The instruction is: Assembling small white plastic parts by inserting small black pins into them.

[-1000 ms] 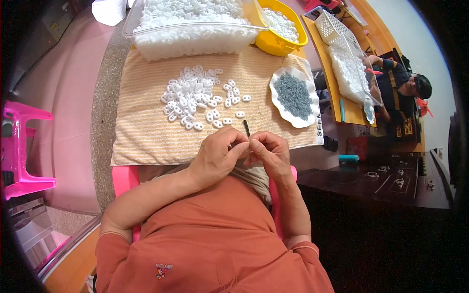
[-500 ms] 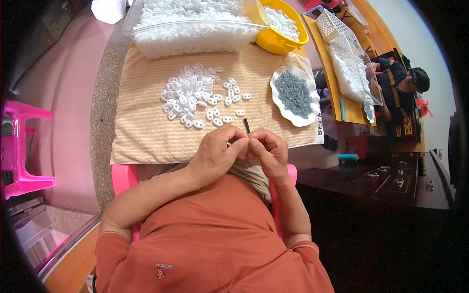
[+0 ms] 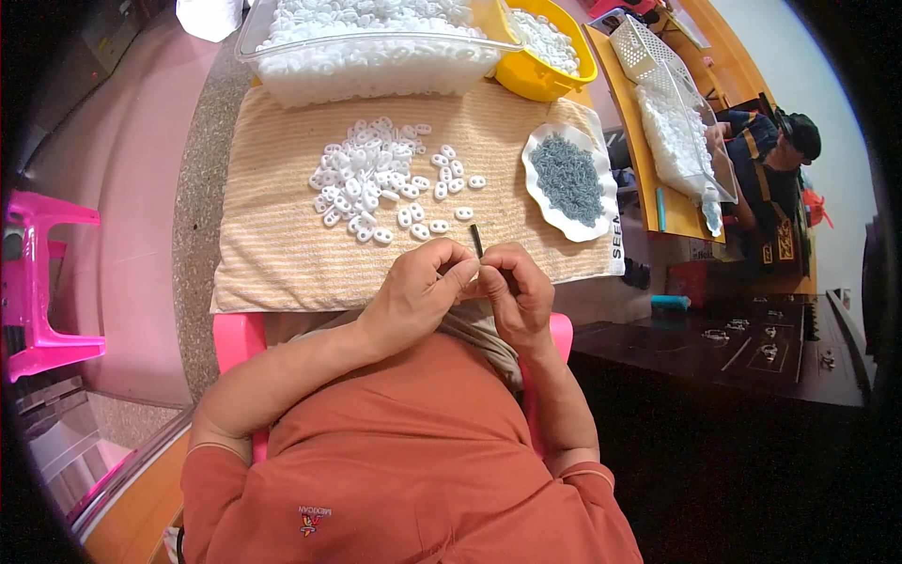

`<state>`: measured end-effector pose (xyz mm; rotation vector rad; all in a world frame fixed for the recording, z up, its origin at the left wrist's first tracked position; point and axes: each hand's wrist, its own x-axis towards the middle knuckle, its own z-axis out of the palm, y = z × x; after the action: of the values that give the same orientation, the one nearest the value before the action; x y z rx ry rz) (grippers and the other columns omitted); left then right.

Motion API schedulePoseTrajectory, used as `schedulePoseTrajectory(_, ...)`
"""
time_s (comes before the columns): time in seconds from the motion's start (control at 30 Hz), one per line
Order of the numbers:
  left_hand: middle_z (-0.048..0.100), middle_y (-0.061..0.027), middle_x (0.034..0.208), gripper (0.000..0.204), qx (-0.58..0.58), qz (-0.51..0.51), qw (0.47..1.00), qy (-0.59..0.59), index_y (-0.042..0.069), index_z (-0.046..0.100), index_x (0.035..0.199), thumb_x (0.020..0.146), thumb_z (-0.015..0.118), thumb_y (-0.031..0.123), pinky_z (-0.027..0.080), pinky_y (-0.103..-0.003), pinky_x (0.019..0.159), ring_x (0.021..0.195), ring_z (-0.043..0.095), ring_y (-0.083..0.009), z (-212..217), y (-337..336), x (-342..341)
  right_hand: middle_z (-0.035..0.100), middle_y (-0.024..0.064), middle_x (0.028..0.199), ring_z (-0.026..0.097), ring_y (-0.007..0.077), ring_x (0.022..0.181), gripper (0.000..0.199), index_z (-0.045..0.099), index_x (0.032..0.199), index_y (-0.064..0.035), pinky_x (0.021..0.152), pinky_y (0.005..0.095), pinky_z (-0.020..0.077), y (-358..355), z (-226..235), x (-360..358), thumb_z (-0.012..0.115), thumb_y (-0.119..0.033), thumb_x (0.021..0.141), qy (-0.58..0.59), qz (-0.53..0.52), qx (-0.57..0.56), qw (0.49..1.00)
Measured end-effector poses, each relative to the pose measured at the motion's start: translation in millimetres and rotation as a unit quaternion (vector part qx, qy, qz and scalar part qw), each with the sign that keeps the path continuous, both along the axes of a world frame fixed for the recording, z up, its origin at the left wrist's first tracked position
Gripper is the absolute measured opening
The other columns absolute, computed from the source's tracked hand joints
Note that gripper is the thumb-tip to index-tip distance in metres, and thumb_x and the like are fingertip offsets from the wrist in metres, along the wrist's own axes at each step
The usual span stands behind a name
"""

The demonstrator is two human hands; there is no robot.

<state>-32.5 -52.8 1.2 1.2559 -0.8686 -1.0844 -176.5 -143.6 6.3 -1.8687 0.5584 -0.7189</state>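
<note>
Close in front of my body, at the near edge of the towel, my left hand (image 3: 418, 287) and my right hand (image 3: 518, 293) meet at the fingertips. Both are closed in a pinch. A short, thin black stick (image 3: 475, 239) pokes up from between them, its lower end by my right fingertips. What my left fingers hold is hidden. Beyond my hands lies a loose pile of small white oval plastic pieces (image 3: 362, 169), each with two holes. Several more of these are scattered to its right. A white scalloped dish (image 3: 536, 202) holds many small grey-blue pieces (image 3: 567, 179).
A striped towel (image 3: 272, 254) covers the table. Along its far side stand a clear tub (image 3: 366, 80) heaped with white pieces and a yellow basin (image 3: 540, 85) of similar pieces. Another person (image 3: 752, 150) sits at the right beside a second clear bin (image 3: 672, 141). A pink stool (image 3: 56, 282) stands left.
My right fingers have shifted slightly upward, and the black stick still points up between my hands. The piles look the same; the view has moved very slightly.
</note>
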Motion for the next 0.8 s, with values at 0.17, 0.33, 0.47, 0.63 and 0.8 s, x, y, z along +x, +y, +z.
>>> schedulePoseTrajectory(0.17,0.055,0.0007,0.081,0.023,0.017,-0.047,0.999,-0.011,0.001,0.056,0.094,0.097,0.053,0.024,0.047,-0.021,0.062,0.070,0.052,-0.0056,-1.6,1.1,3.7,0.055,0.0077,0.090,0.060,0.0130,0.078,0.004,0.055,0.093,0.0022,0.067,0.0244,0.0532,0.7,4.3,1.3,0.056,-0.001,0.091,-0.006,0.009,0.022,1.000)
schedulePoseTrajectory(0.33,0.055,0.0006,0.079,0.023,0.009,-0.043,0.999,-0.016,0.001,0.056,0.094,0.097,0.053,0.024,0.046,-0.021,0.062,0.070,0.052,-0.0057,0.6,1.7,3.4,0.056,0.0060,0.092,0.061,0.0123,0.078,0.006,0.056,0.095,0.0032,0.068,0.0251,0.0548,3.8,5.9,1.9,0.055,-0.002,0.092,-0.036,0.009,0.179,0.983)
schedulePoseTrajectory(0.47,0.055,0.0004,0.080,0.020,-0.002,-0.032,0.999,-0.011,0.001,0.056,0.094,0.096,0.054,0.021,0.046,-0.021,0.062,0.070,0.052,-0.0061,4.4,1.6,2.3,0.059,0.0066,0.091,0.062,0.0122,0.076,0.009,0.057,0.097,0.0041,0.069,0.0254,0.0551,1.3,-0.6,-0.8,0.057,-0.003,0.092,-0.043,0.007,0.235,0.971)
schedulePoseTrajectory(0.63,0.057,-0.0022,0.080,0.016,-0.009,-0.011,0.997,-0.071,0.000,0.057,0.092,0.094,0.056,0.016,0.047,-0.023,0.062,0.069,0.054,-0.0084,3.6,1.6,1.9,0.062,0.0047,0.084,0.062,0.0115,0.075,0.011,0.059,0.094,0.0027,0.066,0.0249,0.0541,-2.3,-4.2,-0.8,0.058,-0.008,0.092,-0.044,0.013,0.282,0.958)
schedulePoseTrajectory(0.8,0.056,-0.0131,0.081,0.009,-0.116,0.064,0.957,-0.259,-0.001,0.058,0.087,0.086,0.061,0.007,0.047,-0.033,0.062,0.071,0.058,-0.0249,10.4,1.5,1.0,0.061,0.0027,0.077,0.060,0.0105,0.071,0.016,0.060,0.091,0.0017,0.064,0.0245,0.0528,-3.6,2.2,-2.5,0.057,-0.014,0.094,-0.013,0.037,0.335,0.941)
